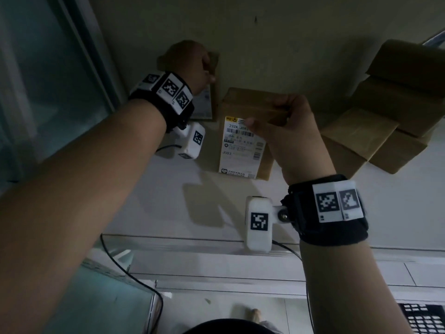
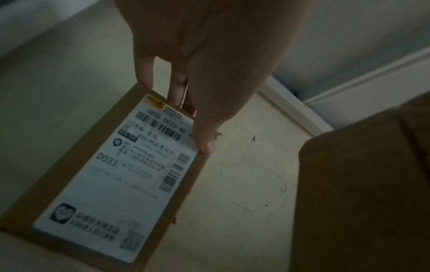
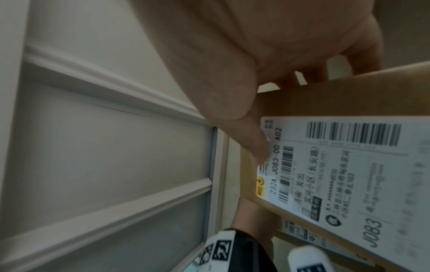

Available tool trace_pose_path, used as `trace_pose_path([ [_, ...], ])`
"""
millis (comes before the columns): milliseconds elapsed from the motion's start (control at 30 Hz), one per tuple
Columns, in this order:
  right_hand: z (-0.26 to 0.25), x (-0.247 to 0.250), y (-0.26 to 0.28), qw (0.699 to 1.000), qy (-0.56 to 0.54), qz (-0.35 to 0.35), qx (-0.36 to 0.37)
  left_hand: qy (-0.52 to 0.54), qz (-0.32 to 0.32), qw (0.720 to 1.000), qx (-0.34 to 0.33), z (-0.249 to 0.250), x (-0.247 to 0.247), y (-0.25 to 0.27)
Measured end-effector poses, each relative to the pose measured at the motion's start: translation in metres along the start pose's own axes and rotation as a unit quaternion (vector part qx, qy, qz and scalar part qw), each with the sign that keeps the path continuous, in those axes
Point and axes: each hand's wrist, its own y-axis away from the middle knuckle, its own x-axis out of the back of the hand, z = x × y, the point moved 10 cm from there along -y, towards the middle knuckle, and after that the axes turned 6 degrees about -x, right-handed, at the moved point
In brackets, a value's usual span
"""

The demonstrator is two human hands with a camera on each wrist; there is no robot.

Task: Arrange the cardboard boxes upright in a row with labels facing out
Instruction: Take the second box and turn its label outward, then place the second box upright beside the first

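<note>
Left hand (image 1: 190,63) is up at the back, fingers curled over the top edge of the D033 box (image 2: 111,174), thumb pressed down the front beside its white label (image 2: 121,165). That box stands upright against the wall (image 1: 289,39), label facing outward. In the head view most of it is hidden behind the wrist and hand.

Right hand (image 1: 289,131) is clamped on the top of the J083 box (image 1: 243,141), fingers wrapped over the upper edge, thumb lying across the top of its shipping label (image 1: 240,150). This box is upright too, label toward the camera, its base down on the pale shelf surface (image 1: 168,201). It sits just to the right of the D033 box and a little nearer to the person; whether the two touch, I cannot tell.

Both wrists carry black straps with square marker tags, and a white camera unit (image 1: 258,225) hangs below the right wrist.

Out to the right, well apart from the two held boxes, a pile of plain brown boxes (image 1: 385,121) lies tumbled at angles, no labels showing on the visible faces. On the left there is a glass panel (image 1: 43,92) in a pale frame.
</note>
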Motion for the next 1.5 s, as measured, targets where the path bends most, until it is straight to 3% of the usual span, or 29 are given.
trace_pose_path([
  [133,-0.001,0.0,-0.001,1.0,0.01,0.001,-0.001,-0.026,-0.013,0.999,0.034,0.001,-0.003,-0.007],
  [300,0.002,-0.001,0.002,1.0,-0.001,-0.002,-0.003,-0.043,0.008,0.999,0.024,0.001,-0.006,-0.001],
  [467,0.002,-0.003,0.006,1.0,-0.004,-0.001,0.003,0.043,-0.045,0.998,-0.008,-0.002,-0.001,-0.002],
  [667,0.006,-0.003,0.006,1.0,-0.003,-0.003,0.002,0.107,0.141,0.983,-0.043,0.007,0.063,0.03],
  [800,0.009,-0.005,0.004,1.0,-0.017,-0.001,0.004,0.263,0.081,0.961,-0.027,0.025,0.056,0.071],
  [900,0.014,-0.008,0.002,0.998,-0.06,-0.018,0.012,0.323,-0.038,0.945,0.035,0.032,0.023,0.105],
  [967,0.018,-0.01,0.004,0.991,-0.12,-0.047,0.022,0.369,-0.125,0.918,0.075,0.034,-0.007,0.13],
  [1033,0.024,-0.011,0.004,0.984,-0.162,-0.076,0.025,0.423,-0.166,0.884,0.113,0.033,-0.03,0.152],
  [1133,0.037,-0.015,0.006,0.974,-0.198,-0.106,-0.027,0.457,-0.184,0.86,0.133,0.029,-0.049,0.168],
  [1333,0.052,-0.014,0.008,0.96,-0.214,-0.124,-0.131,0.489,-0.158,0.845,0.146,0.03,-0.043,0.162],
  [1500,0.033,-0.012,0.002,0.957,-0.232,-0.117,-0.129,0.522,-0.118,0.831,0.151,0.037,-0.037,0.147],
])
